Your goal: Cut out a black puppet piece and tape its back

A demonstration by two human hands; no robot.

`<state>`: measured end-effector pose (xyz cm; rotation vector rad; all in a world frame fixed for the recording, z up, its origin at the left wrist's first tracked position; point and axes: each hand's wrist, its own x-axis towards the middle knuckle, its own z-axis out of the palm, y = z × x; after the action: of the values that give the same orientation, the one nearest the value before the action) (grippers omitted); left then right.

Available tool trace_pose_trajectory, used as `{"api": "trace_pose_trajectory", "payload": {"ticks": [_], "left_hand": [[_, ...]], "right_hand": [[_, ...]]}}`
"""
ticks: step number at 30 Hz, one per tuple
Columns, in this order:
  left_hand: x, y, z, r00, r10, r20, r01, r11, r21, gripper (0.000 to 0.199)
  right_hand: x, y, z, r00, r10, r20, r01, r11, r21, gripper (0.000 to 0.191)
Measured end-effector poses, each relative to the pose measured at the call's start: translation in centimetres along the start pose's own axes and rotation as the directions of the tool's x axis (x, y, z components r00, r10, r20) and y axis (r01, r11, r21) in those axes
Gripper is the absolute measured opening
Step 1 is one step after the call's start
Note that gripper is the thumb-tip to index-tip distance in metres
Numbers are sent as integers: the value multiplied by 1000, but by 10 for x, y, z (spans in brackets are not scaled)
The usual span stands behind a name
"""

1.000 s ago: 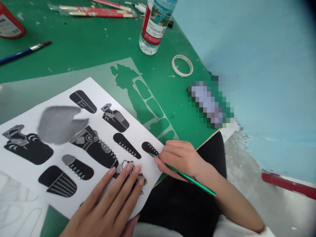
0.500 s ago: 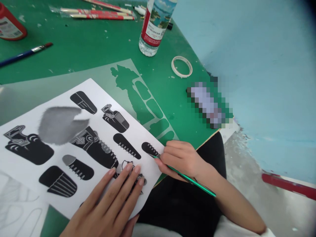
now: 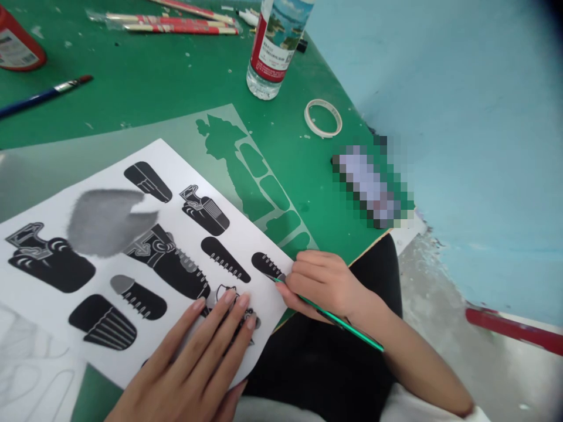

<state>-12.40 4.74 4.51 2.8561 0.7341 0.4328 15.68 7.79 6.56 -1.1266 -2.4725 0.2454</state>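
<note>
Relative to the view half a second earlier, the arrangement is essentially unchanged: both hands keep their positions, and the paper has not visibly shifted beneath them. The right hand is closed in a pinch around a slender, glossy green tool, whose fine dark tip meets the lower edge of a small, rounded black figure with pale tick marks. The left hand lies flat, its fingers slightly spread, on the smooth white paper sheet, which bears printed black-and-grey shapes, one a fuzzy-edged grey patch. The paper lies at the near edge of a paint-flecked green tabletop, partly over a translucent plastic sheet pierced by rounded and irregular cutouts. Beyond stand a clear plastic bottle with a red-banded label and, lying flat, a ring-shaped roll of whitish tape.
</note>
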Motion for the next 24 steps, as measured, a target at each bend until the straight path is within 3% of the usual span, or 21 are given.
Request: {"api": "trace_pose_trajectory", "payload": {"ticks": [24], "left_hand": [[-3,3,1,1000,-11,21,11,1000,-5,65]], "right_hand": [[-8,-1,2,1000,-7,-11,6,999,-50,42]]}}
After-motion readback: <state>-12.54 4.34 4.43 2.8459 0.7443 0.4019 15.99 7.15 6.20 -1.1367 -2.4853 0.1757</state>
